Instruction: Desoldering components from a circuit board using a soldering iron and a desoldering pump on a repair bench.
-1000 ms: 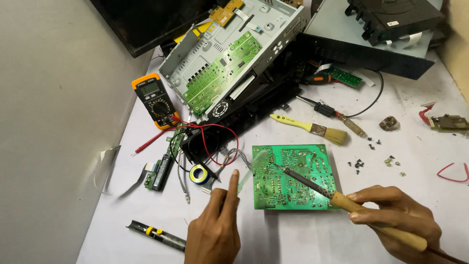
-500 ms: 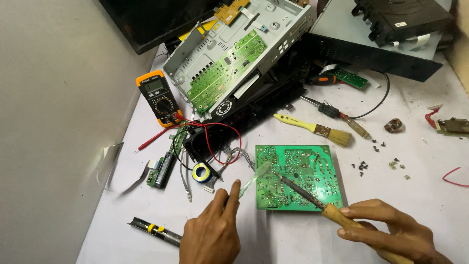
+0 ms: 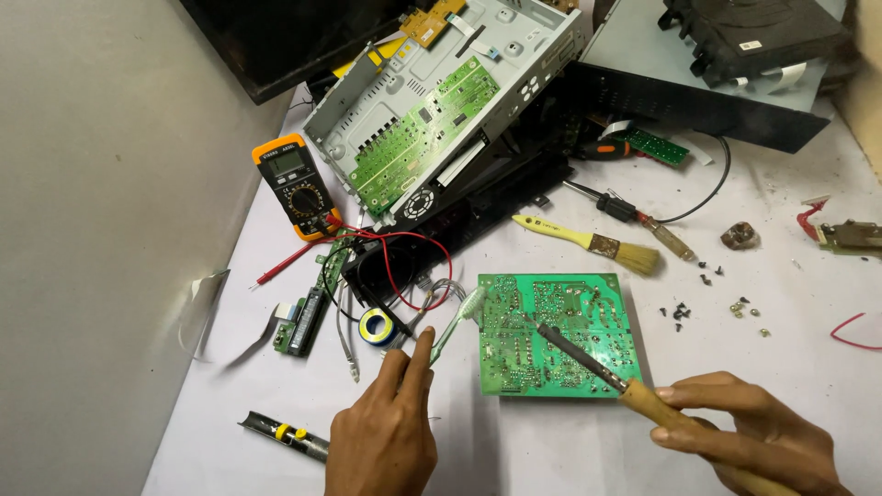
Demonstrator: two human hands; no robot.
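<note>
The green circuit board [image 3: 554, 333] lies flat near the front edge of the white table [image 3: 570, 450], as it did half a second ago. The right hand [image 3: 753, 436] grips the wooden handle of a soldering iron [image 3: 634, 395], whose tip still rests on the board's middle; the iron has barely shifted. The left hand [image 3: 386, 432] pinches a pale toothbrush [image 3: 457, 321] between thumb and forefinger, and its bristled head now touches the board's left edge, slightly further up than before. A solder spool [image 3: 377, 326] sits just beside that hand. Toward the table's left edge, the orange multimeter [image 3: 297, 186] stands unmoved; a paintbrush [image 3: 588, 243] lies behind the board.
</note>
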